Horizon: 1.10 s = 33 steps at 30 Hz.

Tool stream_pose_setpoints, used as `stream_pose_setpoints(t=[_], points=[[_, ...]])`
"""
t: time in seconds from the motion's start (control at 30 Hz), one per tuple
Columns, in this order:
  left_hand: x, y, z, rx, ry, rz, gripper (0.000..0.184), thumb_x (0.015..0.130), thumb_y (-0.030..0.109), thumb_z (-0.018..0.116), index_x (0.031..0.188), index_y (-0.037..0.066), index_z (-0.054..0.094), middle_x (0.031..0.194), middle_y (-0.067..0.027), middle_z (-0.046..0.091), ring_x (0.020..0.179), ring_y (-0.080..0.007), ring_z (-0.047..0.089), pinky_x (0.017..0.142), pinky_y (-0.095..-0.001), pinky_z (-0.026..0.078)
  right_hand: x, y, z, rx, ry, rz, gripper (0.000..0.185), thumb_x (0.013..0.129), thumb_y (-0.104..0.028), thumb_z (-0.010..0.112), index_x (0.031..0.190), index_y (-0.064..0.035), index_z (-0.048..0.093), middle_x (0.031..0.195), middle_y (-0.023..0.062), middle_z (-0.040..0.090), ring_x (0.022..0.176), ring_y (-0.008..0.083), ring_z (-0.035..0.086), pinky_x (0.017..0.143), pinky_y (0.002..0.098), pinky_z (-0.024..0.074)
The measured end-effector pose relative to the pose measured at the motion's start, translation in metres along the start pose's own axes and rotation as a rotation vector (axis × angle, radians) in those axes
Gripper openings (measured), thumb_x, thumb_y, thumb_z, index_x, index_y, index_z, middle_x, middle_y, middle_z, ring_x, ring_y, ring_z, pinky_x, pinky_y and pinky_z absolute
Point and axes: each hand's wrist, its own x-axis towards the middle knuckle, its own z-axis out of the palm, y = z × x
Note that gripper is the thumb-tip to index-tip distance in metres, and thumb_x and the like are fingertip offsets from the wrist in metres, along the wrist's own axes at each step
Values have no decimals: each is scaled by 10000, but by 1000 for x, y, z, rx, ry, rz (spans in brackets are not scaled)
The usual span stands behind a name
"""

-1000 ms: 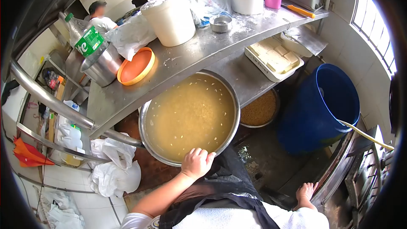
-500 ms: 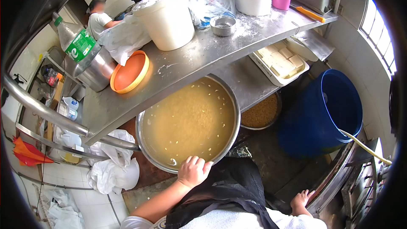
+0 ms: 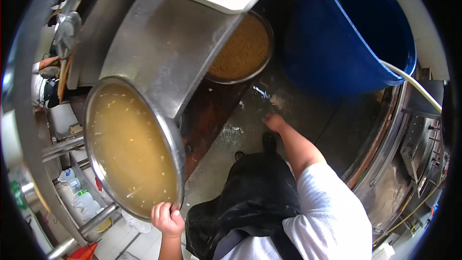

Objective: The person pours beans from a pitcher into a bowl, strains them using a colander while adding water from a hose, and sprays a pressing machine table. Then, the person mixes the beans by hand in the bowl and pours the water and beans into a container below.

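A large round metal basin (image 3: pixel 176 163) stands at the left on the lower steel shelf. Cloudy yellowish liquid (image 3: pixel 130 149) fills it, with pale bits floating on top. My left hand (image 3: pixel 167 219) is closed over the near rim of this basin, fingers curled across the edge. Out over the wet floor, my right hand (image 3: pixel 274 122) is away from the basin and touches nothing I can see. Its fingers are foreshortened and blurred. Nearest to it is a round metal pan (image 3: pixel 231 81) of brown grainy matter (image 3: pixel 243 50), partly under the shelf.
A white tray (image 3: pixel 231 7) of pale blocks sits on the steel shelf (image 3: pixel 149 48). A blue barrel (image 3: pixel 317 43) with a hose (image 3: pixel 409 79) over its rim stands at the upper right. Metal rails (image 3: pixel 98 219) and plastic bottles (image 3: pixel 86 204) are at lower left; the floor (image 3: pixel 216 163) is wet.
My view has turned down and to the right, so the basin appears farther left. My right hand has moved forward from beside my body. My left hand stays on the basin's rim.
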Motion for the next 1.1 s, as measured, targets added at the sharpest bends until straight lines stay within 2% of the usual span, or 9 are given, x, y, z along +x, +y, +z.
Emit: stream_pose_setpoints(t=[0.23,0.33,0.37,0.47,0.57,0.8,0.93,1.07,1.1], points=[[-32,-25,7,75,-59,-14,588,1075,494,379,840,0,596,797,-177,602,705,-388,575,626,-493,457,147,-25,-6,128,181,206,632,1010,-535,570,1371,-21,638,1365,254,650,1312,398,597,1135,468,454],[-11,-11,22,81,45,-42,617,1053,522,343,799,14,582,680,-149,519,613,-352,500,593,-458,377,220,-9,10,726,221,382,579,1005,-500,628,1399,-75,626,1294,167,652,1172,335,612,1054,461,504],[-15,-7,10,59,-37,-29,796,1086,594,345,875,-94,687,816,-267,697,764,-446,693,724,-547,568,234,-10,4,954,200,446,563,1002,-479,652,1415,-98,614,1277,134,642,1129,310,603,1027,462,516],[-14,-16,15,76,-30,-31,782,1088,583,344,871,-86,685,816,-264,696,754,-436,689,712,-539,565,263,-12,-17,1578,279,511,591,1004,-412,696,1501,-142,522,1374,84,582,1180,289,569,1024,513,510],[-8,-18,25,80,-9,-24,760,1091,567,343,864,-75,681,816,-259,695,737,-422,684,694,-527,561,285,-19,-23,1803,373,612,561,1028,-362,681,1513,-162,482,1409,69,553,1192,264,563,1013,509,519],[-8,-19,28,75,-1,-33,712,1097,529,341,847,-48,673,816,-248,692,700,-389,673,652,-498,553,267,-51,-9,1643,367,486,391,1078,-295,624,1423,-136,529,1358,53,569,1146,229,574,942,441,563],[-9,-19,25,65,9,-38,685,1101,508,340,838,-33,668,816,-242,691,678,-370,666,628,-481,548,244,-85,75,1559,279,284,310,1078,-314,637,1319,-131,567,1166,34,609,1025,215,607,843,405,579],[-18,-11,29,15,73,-137,661,1105,487,339,828,-18,663,816,-235,690,657,-351,660,604,-465,543,188,-174,100,2049,332,726,319,1074,-303,638,1324,-124,555,1130,35,612,992,218,602,790,418,573],[-25,-2,33,-67,156,-259,655,1106,481,338,826,-14,661,816,-234,689,651,-346,658,599,-461,542,170,-185,109,2082,301,655,305,1079,-290,620,1323,-121,551,1149,41,612,999,214,602,793,420,572]])
